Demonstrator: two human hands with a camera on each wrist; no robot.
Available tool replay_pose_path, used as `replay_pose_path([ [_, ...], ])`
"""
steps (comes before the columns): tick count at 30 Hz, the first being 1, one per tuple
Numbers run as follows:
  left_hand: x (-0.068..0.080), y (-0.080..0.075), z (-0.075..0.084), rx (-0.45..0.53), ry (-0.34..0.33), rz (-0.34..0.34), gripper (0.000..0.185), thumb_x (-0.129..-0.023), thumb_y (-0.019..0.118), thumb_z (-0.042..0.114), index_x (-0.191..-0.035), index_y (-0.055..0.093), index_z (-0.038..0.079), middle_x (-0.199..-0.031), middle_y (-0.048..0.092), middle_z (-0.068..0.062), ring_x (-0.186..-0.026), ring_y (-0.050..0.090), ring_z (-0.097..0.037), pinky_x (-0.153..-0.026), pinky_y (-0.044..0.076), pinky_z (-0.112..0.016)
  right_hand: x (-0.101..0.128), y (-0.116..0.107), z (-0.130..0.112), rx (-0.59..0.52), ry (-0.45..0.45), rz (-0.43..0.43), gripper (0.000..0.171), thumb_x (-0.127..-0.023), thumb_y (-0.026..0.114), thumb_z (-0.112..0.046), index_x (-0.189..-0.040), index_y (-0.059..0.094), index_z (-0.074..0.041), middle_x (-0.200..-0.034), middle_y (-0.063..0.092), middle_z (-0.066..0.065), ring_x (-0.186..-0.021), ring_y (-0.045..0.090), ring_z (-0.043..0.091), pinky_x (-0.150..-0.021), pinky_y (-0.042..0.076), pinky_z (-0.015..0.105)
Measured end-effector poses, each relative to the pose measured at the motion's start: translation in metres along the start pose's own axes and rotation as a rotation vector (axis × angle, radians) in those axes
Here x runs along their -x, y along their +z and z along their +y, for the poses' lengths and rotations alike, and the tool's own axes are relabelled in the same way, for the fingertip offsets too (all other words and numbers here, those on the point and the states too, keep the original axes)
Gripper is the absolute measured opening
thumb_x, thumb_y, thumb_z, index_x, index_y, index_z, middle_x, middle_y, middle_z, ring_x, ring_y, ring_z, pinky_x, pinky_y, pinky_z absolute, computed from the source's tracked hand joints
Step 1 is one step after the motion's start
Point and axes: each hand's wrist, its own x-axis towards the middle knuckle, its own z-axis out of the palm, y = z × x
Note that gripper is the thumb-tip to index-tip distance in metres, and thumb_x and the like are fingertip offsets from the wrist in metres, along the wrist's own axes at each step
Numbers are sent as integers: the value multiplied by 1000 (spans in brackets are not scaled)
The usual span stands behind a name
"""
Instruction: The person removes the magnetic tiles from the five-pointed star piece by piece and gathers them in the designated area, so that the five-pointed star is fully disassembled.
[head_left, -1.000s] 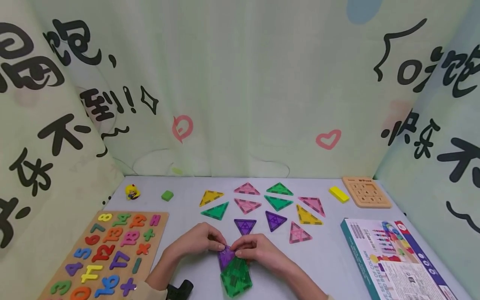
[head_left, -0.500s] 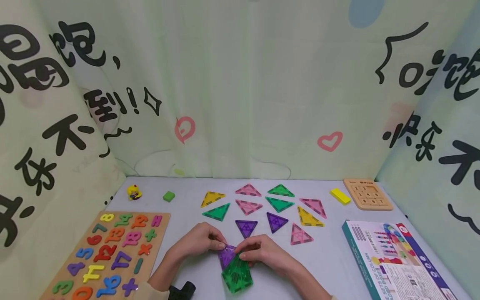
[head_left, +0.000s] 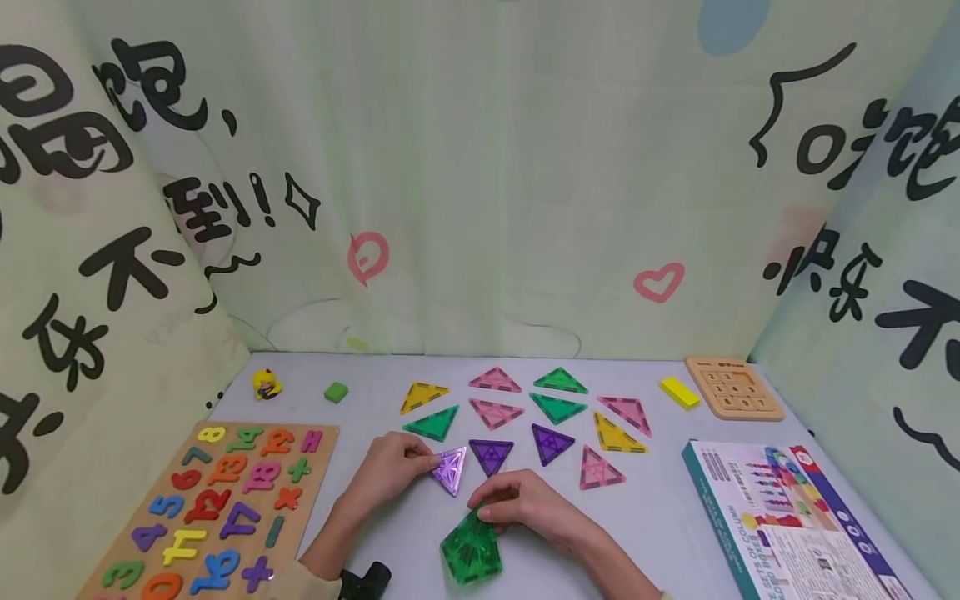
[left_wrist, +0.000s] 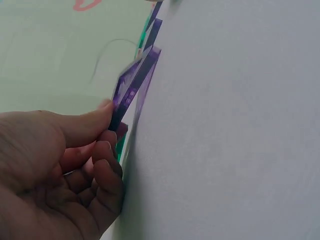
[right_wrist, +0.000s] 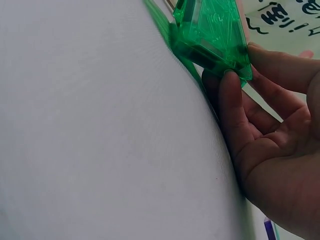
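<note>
A translucent purple triangle tile is pinched between the thumb and fingers of my left hand; in the left wrist view the tile tilts up off the tabletop. My right hand grips the top corner of a green stack of translucent tiles, whose thickness shows in the right wrist view. Just beyond the hands lie two more purple triangle tiles, one near the middle and one to its right.
Pink, green and yellow triangle tiles lie farther back. A wooden number board is at left, a box at right. Toward the back are a yellow block, green block, small figurine and wooden puzzle.
The purple tile has come away from the green stack; my left hand has carried it up and slightly left. My right hand keeps hold of the green stack in nearly the same place.
</note>
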Motion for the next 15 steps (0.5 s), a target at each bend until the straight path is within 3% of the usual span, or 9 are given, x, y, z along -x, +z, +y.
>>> replay_pose_path([
  [8,3,3,5,-7,-93,96,21,-87,77,27,-94,66,11,-63,50,2,-57,45,-12,-52,35,-25,-1,0,0,-16,-3,-12,28,-90,70,-18,-113,71,-1,-97,71,-1,-82,59,9,-73,53,25],
  [12,4,1,6,12,-100,78,26,-86,77,29,-99,62,11,-63,50,1,-56,45,-13,-51,35,-25,-1,-1,1,-41,1,6,28,-90,71,-17,-112,71,0,-94,71,-1,-81,61,9,-73,54,25],
  [15,5,-3,5,33,-90,23,23,-87,76,30,-96,63,13,-65,52,1,-58,47,-13,-53,37,-26,-1,0,1,-68,12,32,29,-90,71,-17,-113,70,1,-94,70,-1,-80,60,10,-73,54,26],
])
